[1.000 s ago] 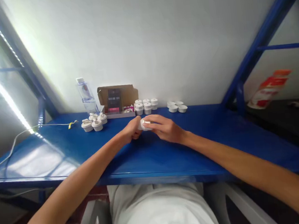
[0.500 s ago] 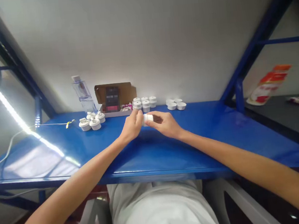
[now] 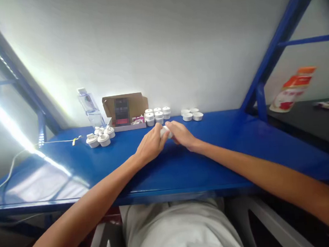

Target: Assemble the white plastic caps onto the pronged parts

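Note:
A small white round part [image 3: 166, 131] is held between my two hands above the blue table [image 3: 169, 173]. My left hand [image 3: 151, 143] is closed around its left side. From the right, my right hand [image 3: 182, 134] grips the same part, its fingers wrapped over it. Much of the part is hidden by the fingers. Just beyond my hands stands a group of stacked white round pieces [image 3: 158, 116]. Several shallow white cups [image 3: 192, 115] sit to the right of that group.
Several white pieces with raised tops [image 3: 104, 139] stand at the left. Behind them are a clear bottle [image 3: 92, 111] and an open cardboard box [image 3: 130, 103]. A white cable [image 3: 11, 166] crosses the left side. A red and white bottle [image 3: 291, 92] is at the far right.
My hands have come closer together around the white part, which now shows less and sits at a different angle. The camera view has shifted slightly.

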`<action>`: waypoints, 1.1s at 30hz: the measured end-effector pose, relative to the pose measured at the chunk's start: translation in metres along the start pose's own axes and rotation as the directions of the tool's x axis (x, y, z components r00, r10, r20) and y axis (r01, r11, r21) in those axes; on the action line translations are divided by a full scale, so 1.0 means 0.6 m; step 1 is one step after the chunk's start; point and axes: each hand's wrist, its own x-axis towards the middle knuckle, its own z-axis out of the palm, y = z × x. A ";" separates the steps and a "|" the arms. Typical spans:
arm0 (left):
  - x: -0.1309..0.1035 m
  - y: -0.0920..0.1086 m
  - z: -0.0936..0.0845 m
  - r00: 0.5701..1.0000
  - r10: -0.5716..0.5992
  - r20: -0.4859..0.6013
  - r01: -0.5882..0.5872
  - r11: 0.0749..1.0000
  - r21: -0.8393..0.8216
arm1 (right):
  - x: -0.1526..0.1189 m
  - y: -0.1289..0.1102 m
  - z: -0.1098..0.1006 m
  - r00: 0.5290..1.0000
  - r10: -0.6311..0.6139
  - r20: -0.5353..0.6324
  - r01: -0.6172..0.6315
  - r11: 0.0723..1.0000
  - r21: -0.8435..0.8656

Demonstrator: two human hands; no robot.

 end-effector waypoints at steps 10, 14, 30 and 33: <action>0.011 -0.065 0.002 0.974 0.055 0.222 -0.075 0.994 0.085 | 0.073 0.065 -0.095 0.963 -0.255 -0.091 0.154 0.792 -0.591; 0.007 -0.062 -0.007 0.964 0.083 0.253 -0.114 0.988 0.107 | 0.127 0.084 -0.076 0.956 -0.288 -0.063 0.175 0.728 -0.663; -0.002 -0.131 -0.154 0.911 -0.369 -0.181 0.399 0.688 0.606 | 0.101 0.078 -0.165 0.995 -0.090 0.047 0.090 0.580 -0.810; -0.015 -0.159 -0.204 0.796 -0.573 -0.192 0.565 0.590 0.577 | 0.091 0.067 -0.152 0.999 -0.005 0.043 0.025 0.875 -0.483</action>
